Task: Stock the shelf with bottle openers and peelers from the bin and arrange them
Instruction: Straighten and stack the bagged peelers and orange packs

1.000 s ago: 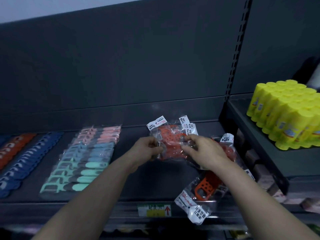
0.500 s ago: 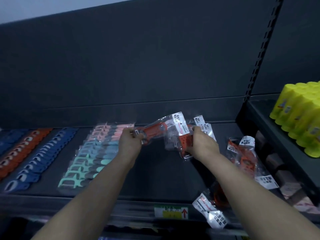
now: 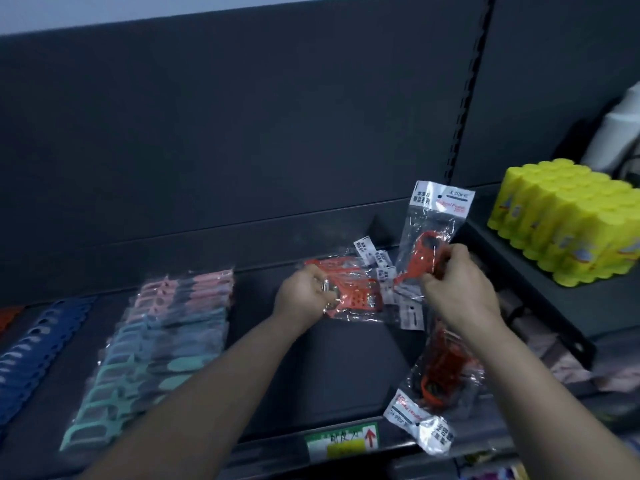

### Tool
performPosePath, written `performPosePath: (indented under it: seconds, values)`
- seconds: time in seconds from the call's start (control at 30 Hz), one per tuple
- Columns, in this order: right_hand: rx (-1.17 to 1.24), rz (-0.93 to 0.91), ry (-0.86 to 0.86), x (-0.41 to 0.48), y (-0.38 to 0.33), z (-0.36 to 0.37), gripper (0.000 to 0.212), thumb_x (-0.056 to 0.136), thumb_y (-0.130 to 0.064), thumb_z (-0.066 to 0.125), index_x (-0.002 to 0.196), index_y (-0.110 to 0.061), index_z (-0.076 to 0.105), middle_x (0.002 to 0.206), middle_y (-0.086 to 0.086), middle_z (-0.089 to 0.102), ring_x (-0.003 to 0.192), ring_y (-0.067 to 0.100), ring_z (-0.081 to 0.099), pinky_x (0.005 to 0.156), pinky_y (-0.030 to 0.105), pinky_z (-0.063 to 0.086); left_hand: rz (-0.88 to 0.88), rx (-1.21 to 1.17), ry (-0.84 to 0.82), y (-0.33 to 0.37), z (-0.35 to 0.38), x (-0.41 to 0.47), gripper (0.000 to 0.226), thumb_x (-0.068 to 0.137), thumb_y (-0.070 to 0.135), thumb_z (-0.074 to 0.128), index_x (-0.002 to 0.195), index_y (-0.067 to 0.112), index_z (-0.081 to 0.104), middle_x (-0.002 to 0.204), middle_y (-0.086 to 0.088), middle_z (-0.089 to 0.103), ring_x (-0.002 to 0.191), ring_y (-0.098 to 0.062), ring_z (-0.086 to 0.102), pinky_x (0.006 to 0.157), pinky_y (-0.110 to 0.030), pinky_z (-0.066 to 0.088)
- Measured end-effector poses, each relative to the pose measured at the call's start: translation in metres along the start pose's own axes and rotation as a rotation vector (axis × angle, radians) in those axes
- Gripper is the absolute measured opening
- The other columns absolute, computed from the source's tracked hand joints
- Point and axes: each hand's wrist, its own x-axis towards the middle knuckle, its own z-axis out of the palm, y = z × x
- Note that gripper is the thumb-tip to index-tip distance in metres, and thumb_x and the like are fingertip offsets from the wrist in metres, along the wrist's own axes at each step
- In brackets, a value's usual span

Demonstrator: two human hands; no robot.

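My left hand grips a bunch of orange peelers in clear bags and presses it down at the back of the dark shelf. My right hand pinches a single bagged orange peeler and holds it upright, white header card on top. More bagged orange peelers lie under my right forearm, one header card hanging over the shelf's front edge. Neat rows of pink, blue and mint peelers lie to the left.
Blue bottle openers lie in a row at far left. Yellow bottles stand packed on a raised shelf at right, with a white object behind them. A green price label sits on the front rail.
The hands have split the bunch: my right hand lifted one bagged peeler up and to the right, while my left lowered the rest onto the shelf. The camera turned to the left.
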Motion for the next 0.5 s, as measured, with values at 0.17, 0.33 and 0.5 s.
performPosePath:
  seconds: [0.17,0.33,0.5]
  values:
    - [0.111,0.095,-0.091,-0.012,0.005,0.013,0.043,0.077,-0.04,0.073,0.106,-0.019,0.049,0.103,0.004,0.067,0.098,0.028,0.062,0.08,0.036,0.048,0.066,0.413,0.111,0.003,0.001,-0.004,0.046,0.075,0.044,0.072,0.11,0.02,0.055,0.105,0.0,0.062,0.102,-0.023,0.058,0.084,-0.035,0.049]
    - [0.462,0.136,-0.196,-0.028,-0.01,0.049,0.043,0.063,-0.033,0.087,0.09,-0.022,0.055,0.085,-0.004,0.069,0.082,0.019,0.067,0.081,0.042,0.055,0.225,-0.217,-0.058,0.019,-0.002,-0.018,0.025,0.091,0.038,0.061,0.106,0.019,0.066,0.093,0.006,0.068,0.085,-0.008,0.064,0.085,-0.032,0.052]
    - [0.007,-0.095,-0.256,-0.043,-0.009,0.043,0.045,0.074,-0.056,0.072,0.109,-0.031,0.057,0.1,-0.011,0.067,0.099,0.015,0.062,0.08,0.03,0.048,0.267,-0.237,-0.185,0.006,-0.003,-0.023,0.018,0.092,0.011,0.061,0.109,0.017,0.067,0.094,0.005,0.071,0.081,-0.003,0.064,0.082,-0.025,0.051]
